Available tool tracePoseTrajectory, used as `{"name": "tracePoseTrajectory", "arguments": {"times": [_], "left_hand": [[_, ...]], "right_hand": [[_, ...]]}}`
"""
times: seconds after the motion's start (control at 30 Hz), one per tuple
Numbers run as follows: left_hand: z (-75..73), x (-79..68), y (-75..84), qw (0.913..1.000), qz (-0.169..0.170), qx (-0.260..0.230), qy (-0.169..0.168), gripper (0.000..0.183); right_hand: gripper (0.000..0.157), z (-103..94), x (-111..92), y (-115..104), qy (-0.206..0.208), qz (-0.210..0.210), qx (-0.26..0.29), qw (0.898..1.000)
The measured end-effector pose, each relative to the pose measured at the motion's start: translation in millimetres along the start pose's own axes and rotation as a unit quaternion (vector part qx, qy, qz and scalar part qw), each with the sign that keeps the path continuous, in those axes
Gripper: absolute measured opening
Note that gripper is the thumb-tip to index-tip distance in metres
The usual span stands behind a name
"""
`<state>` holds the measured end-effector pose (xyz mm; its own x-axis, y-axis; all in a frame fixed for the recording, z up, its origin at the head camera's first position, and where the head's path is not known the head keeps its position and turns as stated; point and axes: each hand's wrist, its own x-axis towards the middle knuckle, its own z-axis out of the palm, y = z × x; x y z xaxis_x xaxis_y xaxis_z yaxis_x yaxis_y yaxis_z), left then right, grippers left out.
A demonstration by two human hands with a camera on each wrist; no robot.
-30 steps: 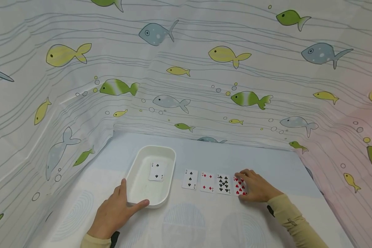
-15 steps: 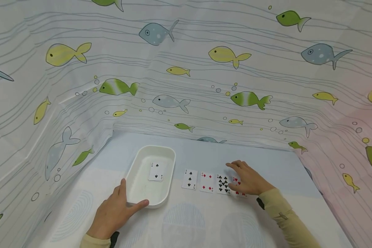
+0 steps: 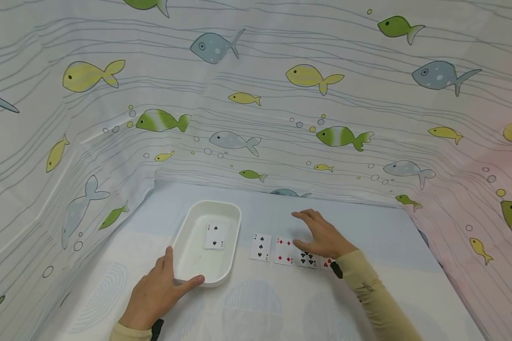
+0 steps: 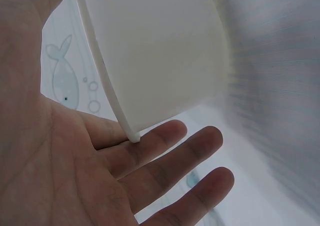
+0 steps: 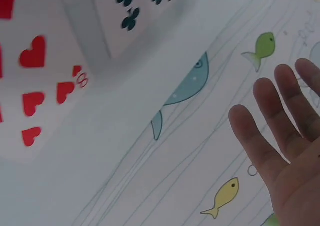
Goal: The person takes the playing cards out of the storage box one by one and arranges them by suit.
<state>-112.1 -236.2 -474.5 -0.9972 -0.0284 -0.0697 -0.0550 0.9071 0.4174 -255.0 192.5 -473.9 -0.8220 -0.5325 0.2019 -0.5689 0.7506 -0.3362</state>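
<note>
My left hand (image 3: 153,289) rests at the near left corner of a white tray (image 3: 205,267), its thumb on the near rim and its extended fingers along the outer left side. Inside the tray lies a two of spades (image 3: 215,237) on at least one other card. To the right, a row of face-up playing cards has a three of spades (image 3: 260,247), a four of diamonds (image 3: 283,253), a nine of clubs (image 3: 307,260) and an eight of hearts (image 5: 32,100). My right hand (image 3: 324,237) hovers over the row, fingers spread, holding nothing; it partly hides the last two cards.
A pale patterned cloth (image 3: 256,308) covers the table. Fish-printed sheets (image 3: 256,113) stand behind it and along both sides. The tray's right rim (image 3: 239,227) lies a short way from the row.
The right hand has left the eight of hearts and moved leftward and slightly away, over the nine of clubs toward the four of diamonds. The left hand and tray look still.
</note>
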Motion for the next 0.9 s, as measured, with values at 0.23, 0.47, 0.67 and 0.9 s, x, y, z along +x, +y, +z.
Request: {"name": "tracePoseTrajectory", "arguments": {"times": [0.23, 0.47, 0.67, 0.9], "left_hand": [[1.9, -1.3, -1.3, 0.9999, 0.005, 0.001, 0.013, 0.131], [4.0, -0.9, -2.1, 0.9999, 0.005, -0.001, 0.013, 0.132], [4.1, -0.7, -2.1, 0.9999, 0.004, 0.000, 0.013, 0.132], [2.7, -0.5, -1.3, 1.0000, 0.001, -0.002, 0.009, 0.133]], "right_hand": [[0.070, 4.5, 25.9, -21.3, 0.006, -0.001, 0.024, 1.000], [0.069, 8.7, 50.3, -44.7, 0.001, -0.017, 0.046, 0.999], [0.069, 13.1, 66.8, -62.4, -0.005, -0.025, 0.063, 0.998], [0.068, 23.9, 84.1, -80.3, -0.010, -0.034, 0.076, 0.996]]}}
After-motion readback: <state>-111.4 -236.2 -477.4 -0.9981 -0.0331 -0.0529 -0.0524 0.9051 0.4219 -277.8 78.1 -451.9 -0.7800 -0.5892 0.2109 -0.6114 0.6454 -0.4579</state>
